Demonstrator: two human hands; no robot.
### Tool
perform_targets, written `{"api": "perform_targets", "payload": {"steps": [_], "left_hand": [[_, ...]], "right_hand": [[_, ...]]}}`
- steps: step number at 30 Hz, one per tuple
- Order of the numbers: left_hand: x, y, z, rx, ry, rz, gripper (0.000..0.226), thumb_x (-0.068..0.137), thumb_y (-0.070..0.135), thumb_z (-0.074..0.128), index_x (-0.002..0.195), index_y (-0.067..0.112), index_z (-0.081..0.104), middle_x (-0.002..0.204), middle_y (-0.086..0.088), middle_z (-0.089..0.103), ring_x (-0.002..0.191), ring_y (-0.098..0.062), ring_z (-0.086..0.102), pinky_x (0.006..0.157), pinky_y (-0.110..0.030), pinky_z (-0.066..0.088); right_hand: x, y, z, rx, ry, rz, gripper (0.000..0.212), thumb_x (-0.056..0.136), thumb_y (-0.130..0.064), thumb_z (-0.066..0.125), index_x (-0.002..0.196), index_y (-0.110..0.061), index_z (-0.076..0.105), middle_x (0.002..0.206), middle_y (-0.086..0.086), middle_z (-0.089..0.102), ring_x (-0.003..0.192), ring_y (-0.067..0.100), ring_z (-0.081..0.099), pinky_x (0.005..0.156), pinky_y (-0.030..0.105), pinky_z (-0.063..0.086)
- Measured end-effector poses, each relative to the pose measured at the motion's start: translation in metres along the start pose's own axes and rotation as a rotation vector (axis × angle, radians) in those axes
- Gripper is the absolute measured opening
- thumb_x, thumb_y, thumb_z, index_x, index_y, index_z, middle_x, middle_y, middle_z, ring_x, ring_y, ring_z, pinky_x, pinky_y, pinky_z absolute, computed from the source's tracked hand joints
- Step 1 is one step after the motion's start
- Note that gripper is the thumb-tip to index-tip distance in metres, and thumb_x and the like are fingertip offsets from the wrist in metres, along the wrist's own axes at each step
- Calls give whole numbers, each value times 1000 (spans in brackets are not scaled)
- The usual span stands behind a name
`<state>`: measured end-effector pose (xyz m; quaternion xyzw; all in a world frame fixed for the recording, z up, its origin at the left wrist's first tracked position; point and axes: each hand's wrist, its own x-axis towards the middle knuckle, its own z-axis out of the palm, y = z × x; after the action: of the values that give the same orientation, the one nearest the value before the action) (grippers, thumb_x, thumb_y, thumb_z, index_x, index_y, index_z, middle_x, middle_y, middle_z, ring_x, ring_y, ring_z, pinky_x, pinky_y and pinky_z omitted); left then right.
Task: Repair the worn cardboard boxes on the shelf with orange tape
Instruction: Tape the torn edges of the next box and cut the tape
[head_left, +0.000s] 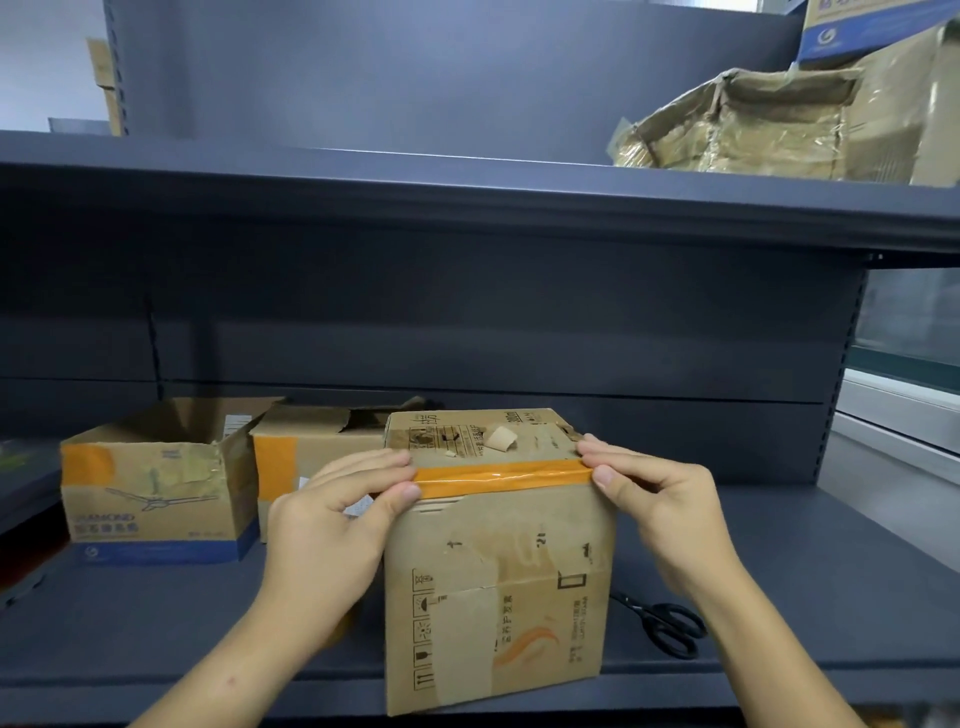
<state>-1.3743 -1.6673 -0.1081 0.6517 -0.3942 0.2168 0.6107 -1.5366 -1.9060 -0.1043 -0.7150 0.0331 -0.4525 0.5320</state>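
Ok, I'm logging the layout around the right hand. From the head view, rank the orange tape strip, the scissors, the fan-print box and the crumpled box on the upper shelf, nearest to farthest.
1. Orange tape strip: under the right hand, along the box's top edge.
2. Scissors: on the shelf, below right of the hand.
3. Crumpled box: upper shelf, right.
4. Fan-print box: far left, lower shelf.

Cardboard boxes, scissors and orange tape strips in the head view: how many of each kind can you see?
Cardboard boxes: 5 (front box, fan box, middle box, crumpled box, blue-printed box)
Scissors: 1
Orange tape strips: 3 ()
Total: 9
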Motion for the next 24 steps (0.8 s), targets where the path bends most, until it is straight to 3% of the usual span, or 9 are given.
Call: {"api": "perform_targets", "payload": {"steps": [3,5,8,10,12,14,17,20,24], "left_hand": [[-11,3,4,-175,41,-162,28,70,38,72,95,49,75,106,34,69,108,-19,70,89,-61,55],[-17,6,10,-249,83,-215,33,71,40,69,96,62,69,108,38,67,108,-36,67,91,-65,53],[-24,5,21,-305,201,-237,31,74,41,67,95,64,68,111,26,71,112,-14,66,95,-44,57],[-29,4,30,-340,281,-282,30,76,43,66,97,64,68,107,12,75,98,-2,68,86,-28,58],[-32,6,40,-359,346,-320,29,80,43,65,96,67,66,104,15,75,82,7,66,75,-16,57],[-35,10,48,-361,411,-344,30,86,38,66,92,67,66,105,24,72,89,13,64,70,-4,51],[-36,10,56,-369,473,-375,25,91,35,66,100,58,66,109,9,75,105,-1,64,71,-2,50],[-38,9,58,-335,490,-413,22,90,40,65,105,57,64,106,-8,75,106,-18,62,67,-6,49],[-36,12,53,-397,498,-450,17,79,51,69,92,61,68,98,10,76,91,10,65,58,0,47]], "right_hand": [[-5,7,5,154,64,35,23,81,-12,69,100,-20,82,116,1,75,119,11,66,91,18,54],[-9,12,10,243,109,66,25,83,-16,67,104,-20,81,121,2,73,121,12,64,95,22,54],[-14,15,20,358,158,96,28,87,-19,65,111,-19,78,125,4,72,121,15,65,92,22,55],[-19,15,29,400,201,129,31,88,-25,64,116,-24,76,123,2,73,115,14,68,85,22,57],[-23,16,37,362,264,134,30,90,-31,62,117,-32,75,117,-5,75,108,10,71,79,20,58],[-27,16,44,281,322,107,28,96,-31,59,119,-37,73,112,-14,76,103,5,71,75,16,57],[-29,16,51,174,377,78,28,102,-29,53,121,-41,70,110,-24,74,101,-3,69,73,11,55],[-30,14,54,62,400,73,27,103,-32,51,118,-50,64,108,-36,69,103,-13,64,76,5,50],[-29,10,54,-52,433,85,25,100,-36,57,115,-55,61,101,-50,61,101,-26,55,74,-3,45]]}}
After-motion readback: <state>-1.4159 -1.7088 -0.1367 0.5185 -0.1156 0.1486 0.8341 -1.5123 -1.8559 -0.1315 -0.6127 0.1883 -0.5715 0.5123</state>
